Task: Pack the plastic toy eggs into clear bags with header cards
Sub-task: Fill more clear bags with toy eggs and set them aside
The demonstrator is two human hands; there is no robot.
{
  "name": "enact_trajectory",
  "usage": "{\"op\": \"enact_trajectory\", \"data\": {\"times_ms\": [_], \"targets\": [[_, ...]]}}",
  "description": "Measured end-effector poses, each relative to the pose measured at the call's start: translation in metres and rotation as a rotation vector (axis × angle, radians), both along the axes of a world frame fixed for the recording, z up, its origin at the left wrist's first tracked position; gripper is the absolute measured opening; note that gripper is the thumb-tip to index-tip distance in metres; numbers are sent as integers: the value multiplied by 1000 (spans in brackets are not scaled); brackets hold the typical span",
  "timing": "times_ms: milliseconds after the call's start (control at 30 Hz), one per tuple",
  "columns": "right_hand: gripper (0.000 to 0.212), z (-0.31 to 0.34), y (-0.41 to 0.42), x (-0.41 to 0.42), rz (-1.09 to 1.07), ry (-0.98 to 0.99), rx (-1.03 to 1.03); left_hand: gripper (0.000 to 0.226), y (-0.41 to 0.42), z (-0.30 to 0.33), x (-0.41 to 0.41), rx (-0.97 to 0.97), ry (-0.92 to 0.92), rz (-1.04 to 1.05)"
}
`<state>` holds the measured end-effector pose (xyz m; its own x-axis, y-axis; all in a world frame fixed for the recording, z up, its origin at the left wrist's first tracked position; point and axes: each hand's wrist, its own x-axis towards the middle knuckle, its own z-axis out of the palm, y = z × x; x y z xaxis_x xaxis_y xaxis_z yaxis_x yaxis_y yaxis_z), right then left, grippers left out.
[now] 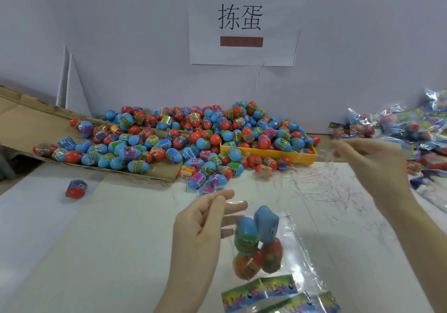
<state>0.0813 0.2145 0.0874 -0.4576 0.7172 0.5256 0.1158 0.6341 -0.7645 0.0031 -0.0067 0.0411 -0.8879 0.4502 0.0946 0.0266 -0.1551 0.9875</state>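
A clear bag [294, 245] holding several blue and red toy eggs [257, 242] hangs low in the middle, blurred by motion. My left hand [200, 230] pinches the bag's upper left edge between thumb and nearly straight fingers. Colourful header cards [261, 291] lie just below the bag. My right hand [377, 165] is raised at the right and pinches a thin clear plastic strip [335, 149] between thumb and fingertips. A big heap of loose eggs [193, 141] lies at the back of the table.
A yellow tray [273, 154] full of eggs sits behind the heap's right side. Flattened cardboard [26, 124] slopes at the left with eggs on it. One stray egg [76, 188] lies at the left. Filled bags [411, 124] pile up at the right. White paper [121, 240] covers the table.
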Motion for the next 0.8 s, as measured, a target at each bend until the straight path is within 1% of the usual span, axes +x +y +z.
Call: {"op": "enact_trajectory", "data": {"times_ms": [33, 67, 133, 167, 200, 233, 267, 300, 333, 367, 400, 433, 467, 500, 533, 567, 600, 633, 667, 700, 733, 800], "targets": [[10, -4, 11, 4, -99, -46, 12, 24, -1, 0, -1, 5, -3, 9], [12, -8, 23, 9, -199, -130, 49, 25, -1, -1, -2, 9, -5, 19], [26, -13, 39, 16, -324, -444, 224, 25, -2, -3, -4, 8, -11, 30], [40, -13, 45, 17, -348, -618, 298, 25, -3, -3, -5, 5, -15, 30], [58, -12, 51, 17, -327, -779, 296, 26, -3, -3, -5, 5, -18, 27], [75, -8, 56, 19, -264, -910, 242, 26, -3, -3, -6, 5, -20, 24], [87, -2, 58, 20, -136, -985, 155, 26, -2, -3, -5, 3, -21, 20], [89, 6, 59, 22, 43, -988, 54, 25, -2, -2, -5, 2, -20, 17], [81, 11, 59, 25, 274, -919, -78, 25, -2, -2, -5, 1, -16, 15], [61, 16, 54, 26, 415, -776, -74, 25, -2, -2, -5, 1, -13, 12], [42, 18, 53, 22, 449, -592, -181, 25, -2, -2, -6, 0, -13, 8], [40, 14, 54, 21, 471, -539, -334, 26, -2, -1, -6, -2, -14, 5], [46, 9, 58, 17, 348, -490, -491, 26, -2, -1, -6, -5, -12, 3], [48, 2, 49, 20, 308, -675, -445, 26, -3, 0, -6, -7, -8, 3], [46, -8, 52, 17, 189, -732, -478, 26, -4, 0, -7, -8, -5, 6], [44, -8, 51, 19, 82, -825, -365, 25, -4, 1, -7, -6, -6, 7], [46, -8, 54, 16, 5, -765, -250, 25, -5, 1, -7, 2, -9, 9], [55, -5, 57, 12, 82, -620, -225, 25, -5, 2, -8, 14, -13, 14], [62, 3, 52, 11, 153, -500, -256, 24, -5, 1, -8, 20, -20, 16], [63, 8, 45, 13, 144, -325, -297, 24, -5, 1, -8, 22, -26, 13], [56, 11, 42, 14, 134, -198, -224, 24, -6, 2, -8, 28, -31, 8], [42, 9, 26, 11, 30, -64, 9, 24, -5, 4, -8, 51, -40, 4]]}}
